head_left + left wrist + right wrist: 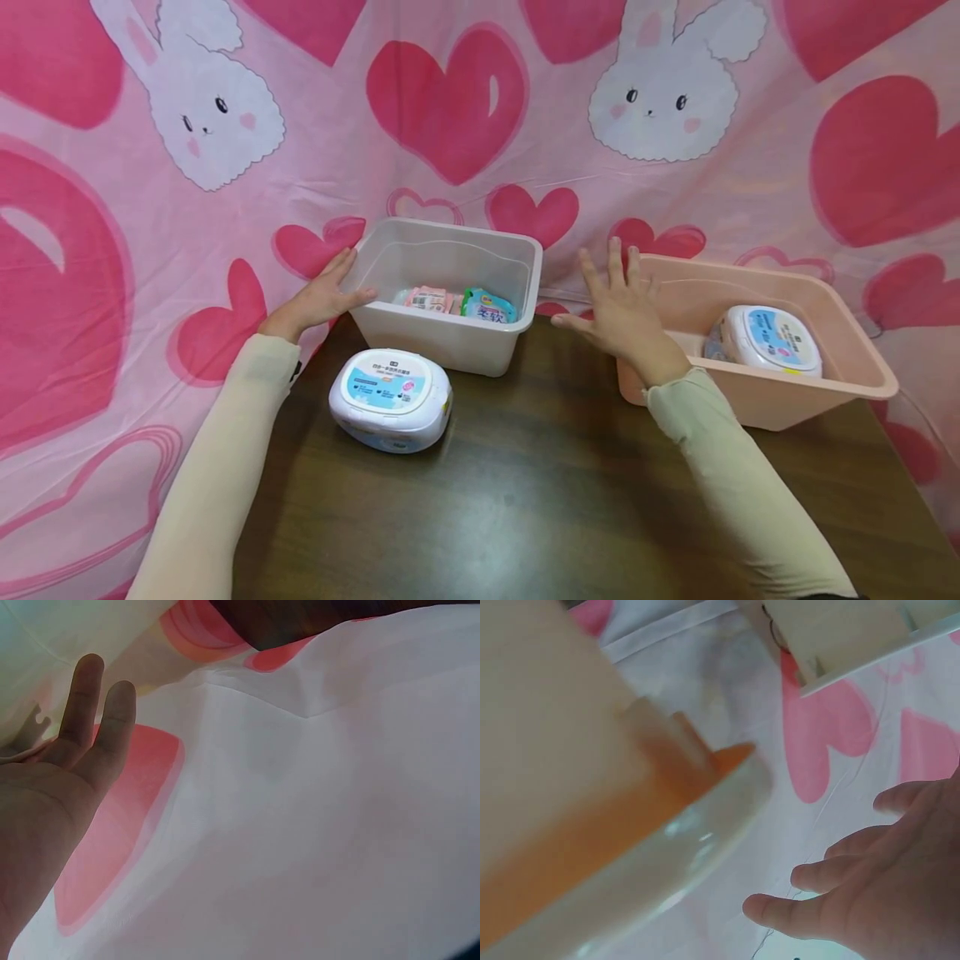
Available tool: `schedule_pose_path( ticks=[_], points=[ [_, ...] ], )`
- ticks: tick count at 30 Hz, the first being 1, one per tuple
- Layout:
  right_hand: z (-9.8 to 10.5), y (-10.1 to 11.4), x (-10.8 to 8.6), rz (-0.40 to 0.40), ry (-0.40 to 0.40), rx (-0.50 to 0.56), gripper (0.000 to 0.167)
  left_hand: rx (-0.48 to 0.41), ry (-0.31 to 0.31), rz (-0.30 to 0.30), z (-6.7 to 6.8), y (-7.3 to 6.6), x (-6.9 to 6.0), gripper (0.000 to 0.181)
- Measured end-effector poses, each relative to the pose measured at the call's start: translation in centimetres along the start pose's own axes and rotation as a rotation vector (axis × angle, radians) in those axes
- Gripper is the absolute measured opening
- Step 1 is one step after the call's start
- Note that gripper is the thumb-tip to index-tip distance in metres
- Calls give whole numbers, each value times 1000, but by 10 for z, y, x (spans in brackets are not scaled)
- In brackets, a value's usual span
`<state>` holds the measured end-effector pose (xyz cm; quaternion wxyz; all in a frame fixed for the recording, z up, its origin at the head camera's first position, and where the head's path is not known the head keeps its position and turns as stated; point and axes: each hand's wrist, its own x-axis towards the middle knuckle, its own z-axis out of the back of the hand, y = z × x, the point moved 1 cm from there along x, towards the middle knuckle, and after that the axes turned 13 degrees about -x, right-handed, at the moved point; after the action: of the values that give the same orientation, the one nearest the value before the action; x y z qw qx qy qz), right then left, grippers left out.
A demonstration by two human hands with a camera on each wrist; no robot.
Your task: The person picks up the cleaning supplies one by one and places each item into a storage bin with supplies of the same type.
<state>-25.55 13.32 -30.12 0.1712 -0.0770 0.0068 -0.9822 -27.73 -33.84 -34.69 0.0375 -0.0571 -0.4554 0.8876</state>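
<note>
My left hand (322, 293) is at the left rim of a pale grey plastic bin (442, 337), thumb pointing toward the bin's front edge and fingers extended. Whether it touches the rim is hard to tell. Between the two bins, my right hand (628, 321) is raised with fingers spread, beside the left end of a peach plastic bin (757, 396); it holds nothing. Inside the grey bin lie a pink packet (429, 300) and a green-and-blue packet (487, 307). A white lidded tub (390, 404) with a blue label stands in front of that bin.
Another white tub (776, 337) sits in the peach bin, with a greyish clear item (715, 342) next to it, partly hidden. Both bins stand toward the back of a dark wooden table (487, 500). A pink heart-and-rabbit cloth (540, 100) hangs behind and at the left.
</note>
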Motion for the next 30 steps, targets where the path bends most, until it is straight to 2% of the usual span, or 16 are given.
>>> schedule_pose_path(
  ticks=[7,13,22,30],
  points=[
    [-1,-16,-7,-14,7,5,115,5,3,-3,0,-1,1,108],
    [0,-30,-15,-13,10,-32,116,11,5,-18,2,-2,2,106],
    [1,-53,-30,-69,74,-19,121,15,13,-18,2,0,2,105],
    [3,-75,-44,-100,56,-7,115,14,17,-25,2,0,0,106]
  ],
)
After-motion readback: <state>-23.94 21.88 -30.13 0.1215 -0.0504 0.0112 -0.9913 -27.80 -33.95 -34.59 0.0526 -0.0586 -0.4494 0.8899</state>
